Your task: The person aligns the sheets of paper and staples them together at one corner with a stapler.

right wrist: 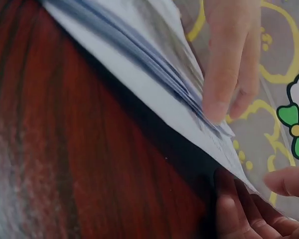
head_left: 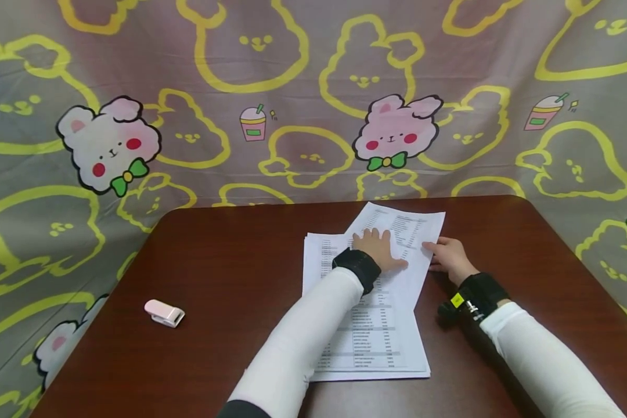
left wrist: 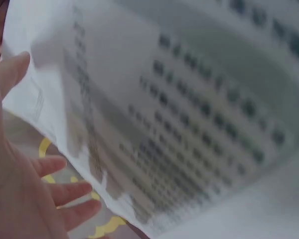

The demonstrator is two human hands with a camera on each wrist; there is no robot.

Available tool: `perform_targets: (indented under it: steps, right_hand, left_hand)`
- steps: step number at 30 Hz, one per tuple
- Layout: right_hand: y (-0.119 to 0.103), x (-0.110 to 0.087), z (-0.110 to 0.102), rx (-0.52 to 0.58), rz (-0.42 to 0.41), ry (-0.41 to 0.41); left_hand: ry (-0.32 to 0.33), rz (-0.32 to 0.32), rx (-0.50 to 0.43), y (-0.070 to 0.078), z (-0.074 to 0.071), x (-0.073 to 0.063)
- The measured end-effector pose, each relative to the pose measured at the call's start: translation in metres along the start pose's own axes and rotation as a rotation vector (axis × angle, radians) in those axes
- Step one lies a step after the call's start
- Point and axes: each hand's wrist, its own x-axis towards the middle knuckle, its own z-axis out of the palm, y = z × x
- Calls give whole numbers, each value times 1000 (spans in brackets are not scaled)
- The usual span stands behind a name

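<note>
A printed sheet of paper [head_left: 420, 229] lies tilted over a stack of printed sheets [head_left: 376, 342]. My left hand [head_left: 378, 249] rests on the tilted sheet with its fingers spread. At that sheet's right edge, my right hand [head_left: 451, 258] pinches the paper; in the right wrist view its thumb [right wrist: 289, 181] is above the edge and its other fingers are beneath. Several paper layers [right wrist: 139, 55] show below the left fingertips there. The left wrist view shows the left hand [left wrist: 25, 194] beside blurred print.
A small pink-and-white stapler [head_left: 164, 312] lies on the left of the dark brown table [head_left: 224, 290]. Behind the table hangs a cloth [head_left: 303, 110] with rabbit and bear drawings. A small camera [head_left: 449, 312] sits at the right wrist.
</note>
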Motion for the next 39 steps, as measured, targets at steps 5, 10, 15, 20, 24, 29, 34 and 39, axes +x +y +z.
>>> perform_targets:
  steps: [5, 10, 15, 20, 24, 29, 34, 39]
  right_hand:
    - [0, -1, 4, -59, -24, 1]
    - [0, -4, 5, -118, -52, 11]
    - [-1, -5, 5, -169, -99, 40]
    - [-4, -7, 1, -217, -158, 66]
    - [-7, -11, -4, -230, -193, 79]
    - [-9, -16, -14, -254, -212, 91]
    - [-10, -19, -27, -261, -231, 106]
    - [-11, -23, -41, -258, -246, 122]
  left_hand:
    - [16, -16, 44, 8, -3, -9]
    - [29, -32, 19, 12, -2, -10]
    - [40, -29, -4, 12, 2, -9]
    - [39, -29, -3, 10, 0, -9]
    - [29, -25, 0, 8, -2, -10]
    - [35, -11, 27, 8, -1, -9]
    - [45, 4, 64, 10, 1, -7]
    - [59, 31, 110, 15, -4, -10]
